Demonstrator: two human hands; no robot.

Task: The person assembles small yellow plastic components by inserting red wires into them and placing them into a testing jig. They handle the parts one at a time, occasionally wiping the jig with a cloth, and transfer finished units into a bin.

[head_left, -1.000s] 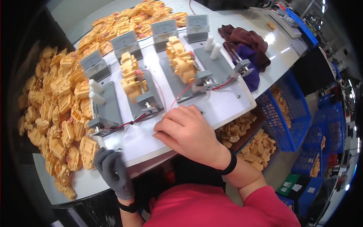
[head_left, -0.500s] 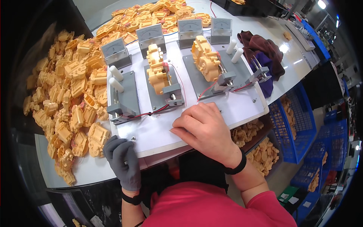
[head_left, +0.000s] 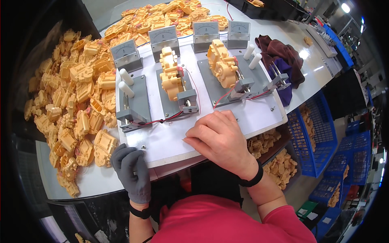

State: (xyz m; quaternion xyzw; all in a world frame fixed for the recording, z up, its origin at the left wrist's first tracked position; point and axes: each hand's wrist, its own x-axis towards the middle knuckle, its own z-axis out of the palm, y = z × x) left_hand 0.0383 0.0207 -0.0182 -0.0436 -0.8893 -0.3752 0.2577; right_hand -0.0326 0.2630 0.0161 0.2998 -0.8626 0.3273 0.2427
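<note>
My left hand (head_left: pixel 131 172), in a grey glove, is closed at the near left corner of the white board (head_left: pixel 170 139); no object shows in its curled fingers. Bare and closed, my right hand (head_left: pixel 222 141) rests at the board's near edge, with nothing visible in its bent fingers. Just beyond it, a red wire (head_left: pixel 223 98) hangs from the right fixture. Two yellow plastic gear housings sit upright on grey fixtures: one housing (head_left: pixel 171 75) at the middle, another housing (head_left: pixel 222 62) further right. Metal pins in clamp blocks (head_left: pixel 187 101) stand beside them.
Several analog needle meters (head_left: pixel 164 34) line the board's back. White pegs (head_left: pixel 126 83) rise from the fixtures. Yellow housings form a large pile (head_left: pixel 81 97) at left and behind. A dark cloth (head_left: pixel 279 52) lies right; blue crates (head_left: pixel 320 137) stand below.
My hands keep the same pose and place. The view has shifted very slightly; the meter dials now look clearer. The housings remain on their fixtures.
</note>
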